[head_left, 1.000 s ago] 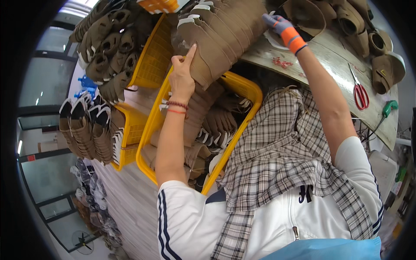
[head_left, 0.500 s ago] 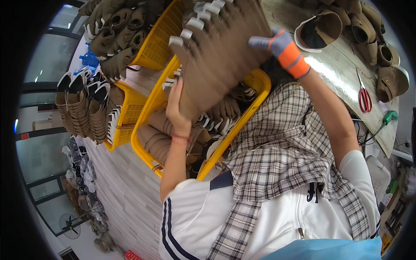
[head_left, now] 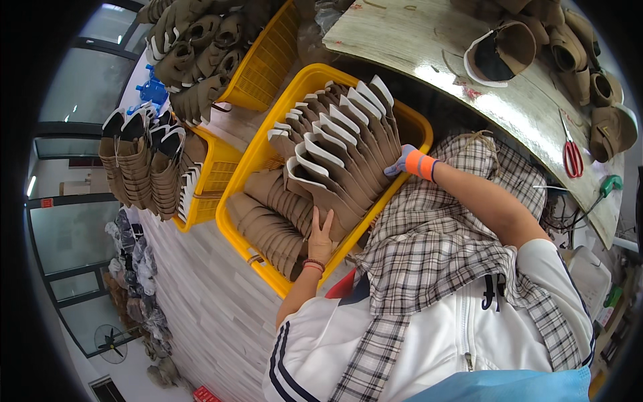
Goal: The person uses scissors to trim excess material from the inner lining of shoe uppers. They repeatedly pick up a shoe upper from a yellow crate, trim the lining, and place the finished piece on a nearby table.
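A long stack of brown shoe uppers with white edges (head_left: pixel 355 175) rests at a slant in the yellow basket (head_left: pixel 423 128) before me. My bare left hand (head_left: pixel 321 242), with a red cord at the wrist, presses on the stack's near end, two fingers parted in a V. At the opposite end, my right hand (head_left: pixel 402 163) in a grey and orange glove holds against the last uppers by the basket's right rim. Between them the hands clamp the stack. More nested brown uppers (head_left: pixel 268 224) fill the basket's left part, and others lie behind the stack.
Two more yellow baskets (head_left: pixel 268 60) loaded with brown uppers stand to the left. On the worktable (head_left: pixel 402 37) at right lie a single upper (head_left: pixel 506 53), red-handled scissors (head_left: pixel 572 157), a green-handled tool (head_left: pixel 608 185) and a heap of finished-looking uppers (head_left: pixel 569 50).
The stack, blurred and raised above the basket before, has come down into it. Both hands moved down with it, and its white edges now face up.
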The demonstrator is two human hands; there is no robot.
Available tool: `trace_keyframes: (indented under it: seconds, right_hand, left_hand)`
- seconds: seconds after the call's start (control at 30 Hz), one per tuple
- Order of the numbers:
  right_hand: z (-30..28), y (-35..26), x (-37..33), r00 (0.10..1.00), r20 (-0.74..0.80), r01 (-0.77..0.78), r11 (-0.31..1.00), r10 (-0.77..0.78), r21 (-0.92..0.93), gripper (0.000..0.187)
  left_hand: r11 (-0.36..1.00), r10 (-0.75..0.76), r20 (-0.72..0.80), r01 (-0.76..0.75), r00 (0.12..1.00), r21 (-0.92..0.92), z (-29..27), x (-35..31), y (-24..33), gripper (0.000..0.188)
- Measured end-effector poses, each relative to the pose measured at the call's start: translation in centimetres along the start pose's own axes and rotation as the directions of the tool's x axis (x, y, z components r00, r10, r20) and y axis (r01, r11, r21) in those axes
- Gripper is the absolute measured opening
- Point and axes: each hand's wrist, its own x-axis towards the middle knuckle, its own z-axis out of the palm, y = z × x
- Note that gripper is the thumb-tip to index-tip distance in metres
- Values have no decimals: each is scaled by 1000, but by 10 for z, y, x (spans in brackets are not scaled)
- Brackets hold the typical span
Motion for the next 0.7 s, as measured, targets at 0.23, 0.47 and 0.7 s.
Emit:
trace_keyframes:
  seconds: [0.23,0.47,0.7]
  right_hand:
    - [-19,57,62,970,6,-212,838,242,503,52]
    - [-37,-21,-57,934,-355,96,979,-27,179,60]
    - [-148,-33,-232,389,-714,214,811,-582,-544,25]
  left_hand:
    - [988,109,74,-117,991,106,-17,16,9,82]
    - [911,368,-152,-323,917,255,-72,55,49,39]
    - [770,639,-238,-610,732,190,-81,156,149,32]
